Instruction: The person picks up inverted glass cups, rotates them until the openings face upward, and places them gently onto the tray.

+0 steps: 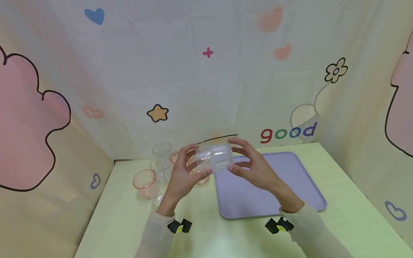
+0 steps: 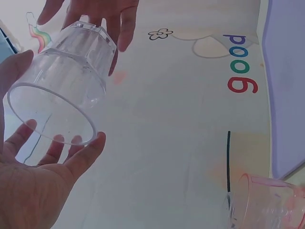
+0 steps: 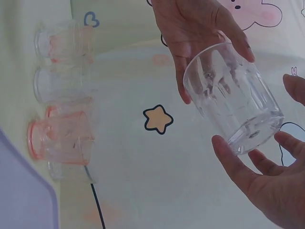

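While the left hand (image 1: 184,173) and right hand (image 1: 256,168) have fingers clamped round both ends of the clear cup (image 1: 214,157) above the worktop (image 1: 119,218), the other cups (image 1: 147,188) stand left of the lavender tray (image 1: 251,197), so we judge one is begun, the rest remain

The bare left hand (image 1: 182,175) and bare right hand (image 1: 255,165) face each other near the head view's centre, fingers (image 1: 243,144) curved. Beige-sleeved forearms (image 1: 156,234) slant up from the bottom edge.
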Action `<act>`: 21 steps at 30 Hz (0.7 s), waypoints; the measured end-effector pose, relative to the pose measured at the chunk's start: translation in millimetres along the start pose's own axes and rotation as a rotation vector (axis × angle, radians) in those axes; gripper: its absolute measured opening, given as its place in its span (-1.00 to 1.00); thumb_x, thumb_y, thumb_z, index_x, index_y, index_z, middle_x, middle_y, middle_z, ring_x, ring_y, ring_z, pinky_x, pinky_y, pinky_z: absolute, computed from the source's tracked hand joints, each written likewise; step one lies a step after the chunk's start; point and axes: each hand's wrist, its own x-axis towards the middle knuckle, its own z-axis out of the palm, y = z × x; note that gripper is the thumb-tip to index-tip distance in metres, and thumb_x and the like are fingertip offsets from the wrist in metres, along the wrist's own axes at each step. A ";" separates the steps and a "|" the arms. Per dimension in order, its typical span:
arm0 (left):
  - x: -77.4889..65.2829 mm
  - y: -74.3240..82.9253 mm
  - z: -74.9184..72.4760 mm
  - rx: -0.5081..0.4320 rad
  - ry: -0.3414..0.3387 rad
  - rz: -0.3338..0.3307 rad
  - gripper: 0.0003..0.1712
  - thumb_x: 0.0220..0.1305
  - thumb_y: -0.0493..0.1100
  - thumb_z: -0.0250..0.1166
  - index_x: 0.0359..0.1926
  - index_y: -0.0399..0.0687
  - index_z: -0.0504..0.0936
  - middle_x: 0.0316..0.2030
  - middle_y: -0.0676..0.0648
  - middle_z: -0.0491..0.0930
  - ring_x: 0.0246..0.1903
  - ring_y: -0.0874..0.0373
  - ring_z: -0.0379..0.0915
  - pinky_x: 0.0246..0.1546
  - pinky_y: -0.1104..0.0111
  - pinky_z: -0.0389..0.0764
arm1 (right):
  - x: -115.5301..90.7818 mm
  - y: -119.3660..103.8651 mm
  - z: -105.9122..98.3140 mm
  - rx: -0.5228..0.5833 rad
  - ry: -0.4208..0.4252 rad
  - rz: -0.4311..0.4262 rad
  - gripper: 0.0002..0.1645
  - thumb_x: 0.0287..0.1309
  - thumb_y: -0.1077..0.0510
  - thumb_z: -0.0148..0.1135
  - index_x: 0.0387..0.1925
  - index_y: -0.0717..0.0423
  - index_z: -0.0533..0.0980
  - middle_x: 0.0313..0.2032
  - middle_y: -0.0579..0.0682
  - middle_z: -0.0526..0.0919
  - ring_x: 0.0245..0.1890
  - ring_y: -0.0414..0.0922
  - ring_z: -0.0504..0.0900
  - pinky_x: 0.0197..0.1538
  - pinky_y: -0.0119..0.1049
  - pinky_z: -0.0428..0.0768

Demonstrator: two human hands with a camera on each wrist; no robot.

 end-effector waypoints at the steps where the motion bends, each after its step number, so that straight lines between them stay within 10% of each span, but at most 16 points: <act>1: -0.1 0.2 0.7 -0.008 0.001 -0.005 -0.14 0.06 -0.32 0.45 0.34 0.02 0.23 0.32 -0.16 0.28 0.24 -0.29 0.39 -0.02 0.05 0.67 | 0.5 -0.3 0.9 0.004 -0.005 0.008 -0.17 0.21 0.17 0.32 0.42 -0.26 0.17 0.45 -0.03 0.19 0.38 0.18 0.35 0.02 -0.18 0.69; 21: 1.0 2.2 13.3 -0.106 0.011 0.015 -0.12 0.09 -0.27 0.45 0.37 -0.05 0.18 0.34 -0.13 0.24 0.34 -0.13 0.26 0.21 0.04 0.53 | 9.5 -2.0 16.7 0.182 0.075 0.017 -0.21 0.16 0.31 0.33 0.36 -0.05 0.21 0.24 0.03 0.36 0.14 0.01 0.46 -0.09 -0.28 0.72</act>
